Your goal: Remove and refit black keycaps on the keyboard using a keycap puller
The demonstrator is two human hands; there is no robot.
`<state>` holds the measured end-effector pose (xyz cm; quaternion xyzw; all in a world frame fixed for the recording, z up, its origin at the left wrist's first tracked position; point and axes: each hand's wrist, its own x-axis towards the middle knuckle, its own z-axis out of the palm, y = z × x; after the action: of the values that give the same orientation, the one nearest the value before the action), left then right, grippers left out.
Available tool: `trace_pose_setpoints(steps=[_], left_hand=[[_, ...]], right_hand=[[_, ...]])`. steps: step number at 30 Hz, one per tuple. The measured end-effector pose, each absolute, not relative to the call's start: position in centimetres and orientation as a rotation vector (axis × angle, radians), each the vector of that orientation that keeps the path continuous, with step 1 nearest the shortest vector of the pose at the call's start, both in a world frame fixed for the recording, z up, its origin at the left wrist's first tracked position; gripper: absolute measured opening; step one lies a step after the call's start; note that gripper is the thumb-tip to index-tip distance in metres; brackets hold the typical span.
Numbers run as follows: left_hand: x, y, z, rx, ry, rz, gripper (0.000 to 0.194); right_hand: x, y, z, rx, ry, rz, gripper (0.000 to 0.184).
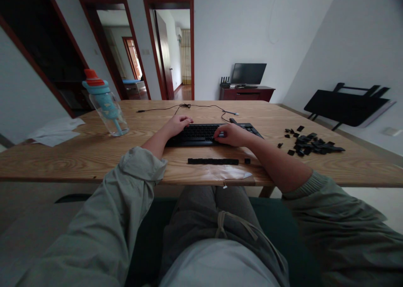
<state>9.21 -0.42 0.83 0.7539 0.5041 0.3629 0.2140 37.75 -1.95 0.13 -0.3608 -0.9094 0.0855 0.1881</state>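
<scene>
A black keyboard (200, 131) lies on the wooden tabletop (151, 163), straight ahead at twelve o'clock from the person. The left hand (180, 125) rests at its nine o'clock end, fingers bent; whether they grip the edge, I cannot tell. The right hand (231, 134) is over the keys toward three o'clock, thumb and fingers curled close together; whether a key is between them cannot be seen. From the keyboard, a row of black keys (213, 161) lies at six o'clock, a single key (247, 161) at five, a loose pile of keys (315, 145) around three, and a clear bottle (108, 106) near ten.
</scene>
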Motion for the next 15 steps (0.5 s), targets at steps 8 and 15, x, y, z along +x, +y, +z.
trace_pose_setpoints(steps=[8, 15], left_hand=[[9.32, -0.51, 0.85, 2.07, 1.412, 1.007, 0.044], [9.31, -0.56, 0.87, 2.075, 1.414, 0.998, 0.043]], right_hand=[[37.93, -1.97, 0.27, -1.053, -2.564, 0.273, 0.015], [37.98, -1.9, -0.03, -1.069, -2.485, 0.334, 0.029]])
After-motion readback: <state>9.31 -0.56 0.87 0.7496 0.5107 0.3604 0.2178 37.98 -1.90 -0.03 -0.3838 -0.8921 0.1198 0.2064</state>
